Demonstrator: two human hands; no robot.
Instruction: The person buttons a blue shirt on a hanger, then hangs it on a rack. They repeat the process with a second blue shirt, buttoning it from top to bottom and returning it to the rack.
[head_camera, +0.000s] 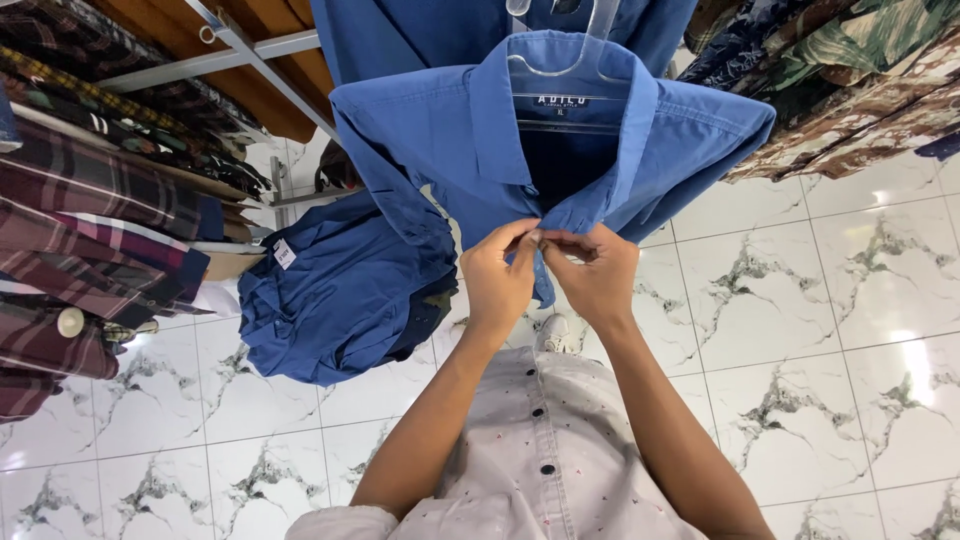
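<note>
Blue cotton placket pinched shut between fingers (530, 238) of left hand (497, 278) and right hand (598, 277), meeting mid-chest to work a button; blue shirt (450, 140) hangs on clear hanger (585, 50), front steadied; plaid shirts (90, 200) racked left.

The blue shirt (450, 130) is showing as smooth, matt woven cloth, hanging on a clear, glossy plastic hanger (590, 45). The floor (800, 330) is gleaming as polished marble-look tile with grey veins, throwing back bright glare. The rail (215, 62) is looking like matt grey metal, and the plaid shirts (90, 190) beside it are appearing as soft, napped cloth.
</note>
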